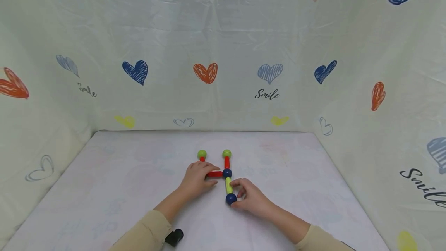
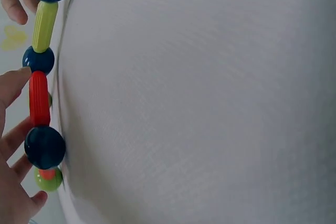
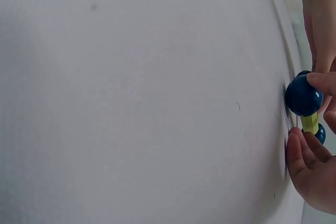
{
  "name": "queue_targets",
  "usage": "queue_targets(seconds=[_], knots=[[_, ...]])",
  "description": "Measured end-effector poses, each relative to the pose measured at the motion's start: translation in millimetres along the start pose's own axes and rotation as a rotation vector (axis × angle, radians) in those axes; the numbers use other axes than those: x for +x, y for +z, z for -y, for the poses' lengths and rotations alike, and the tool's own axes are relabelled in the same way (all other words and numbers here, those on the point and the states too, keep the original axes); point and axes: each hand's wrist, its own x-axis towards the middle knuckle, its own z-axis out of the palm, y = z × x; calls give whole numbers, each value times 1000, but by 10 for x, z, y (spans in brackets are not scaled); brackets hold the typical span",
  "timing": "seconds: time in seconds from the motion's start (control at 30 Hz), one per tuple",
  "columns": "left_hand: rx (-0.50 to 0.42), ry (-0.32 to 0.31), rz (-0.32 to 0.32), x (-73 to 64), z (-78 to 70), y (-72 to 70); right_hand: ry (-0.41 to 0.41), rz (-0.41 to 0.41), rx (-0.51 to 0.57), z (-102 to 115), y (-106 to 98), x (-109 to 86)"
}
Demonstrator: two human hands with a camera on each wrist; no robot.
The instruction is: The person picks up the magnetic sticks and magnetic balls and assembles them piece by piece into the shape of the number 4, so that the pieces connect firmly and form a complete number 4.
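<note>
A ball-and-stick toy lies on the white table. In the head view a red rod [image 1: 214, 174] runs from under my left hand [image 1: 200, 179] to a blue ball [image 1: 227, 173]. From that ball, a second red rod [image 1: 227, 162] leads to a green ball [image 1: 227, 153], and a yellow-green rod [image 1: 228, 186] leads nearer to another blue ball [image 1: 231, 199]. My left hand holds the toy's left part, fingers and thumb around a further blue ball [image 2: 44, 148], hidden from the head view. My right hand [image 1: 253, 197] pinches the near blue ball, thumb on it, fingers beside the yellow-green rod.
A second green ball [image 1: 201, 153] tops a short red rod beyond my left hand. By the left sleeve lies a black object [image 1: 174, 237], partly covered. Heart-printed cloth [image 1: 209, 100] hangs behind and at both sides of the table [image 1: 115, 189].
</note>
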Motion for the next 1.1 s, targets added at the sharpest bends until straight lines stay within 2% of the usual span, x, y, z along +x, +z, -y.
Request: queue_targets(seconds=[0.33, 0.63, 1.1], knots=[[-33, 3, -7, 81, 16, 85, -40, 71, -13, 12, -70, 49], [-52, 2, 5, 169, -20, 134, -36, 106, -53, 12, -77, 81], [-43, -41, -65, 218, -65, 197, -43, 104, -52, 4, -78, 82]])
